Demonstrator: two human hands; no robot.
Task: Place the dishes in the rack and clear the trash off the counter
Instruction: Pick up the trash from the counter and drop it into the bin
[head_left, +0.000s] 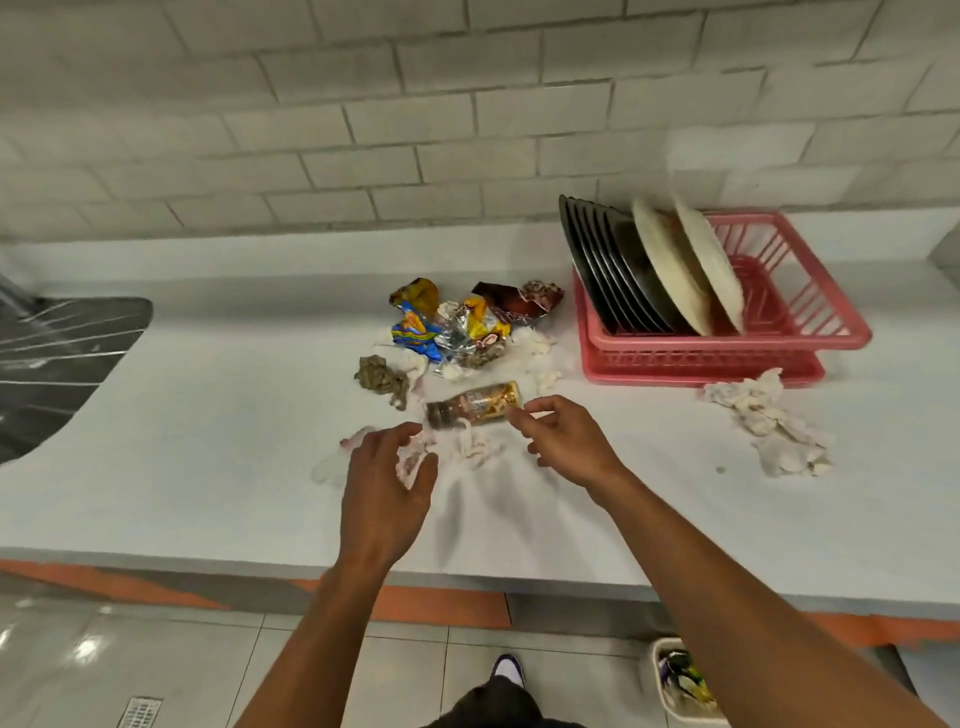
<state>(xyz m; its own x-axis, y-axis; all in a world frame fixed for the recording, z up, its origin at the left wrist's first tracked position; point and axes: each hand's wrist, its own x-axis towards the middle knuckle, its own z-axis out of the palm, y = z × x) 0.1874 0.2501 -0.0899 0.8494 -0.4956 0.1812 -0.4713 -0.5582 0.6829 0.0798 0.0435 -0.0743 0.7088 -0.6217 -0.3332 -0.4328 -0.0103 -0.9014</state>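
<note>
On the white counter (208, 415) stands a pink dish rack (810, 332) holding several dark plates (608, 270) and two white plates (675, 265) on edge. A heap of crumpled snack wrappers (457, 322) lies in the middle, with a brown cylindrical packet (472, 405) on its side just in front. My left hand (387, 483) curls round a crumpled tissue (410, 460) among scattered tissue scraps. My right hand (561, 439) hovers with relaxed fingers, and its fingertips are at the right end of the brown packet.
A wad of tissues (769, 426) lies in front of the rack. A metal sink (52, 364) is set into the counter at far left. On the floor below right stands a small white bin (680, 680) with trash in it. A tiled wall backs the counter.
</note>
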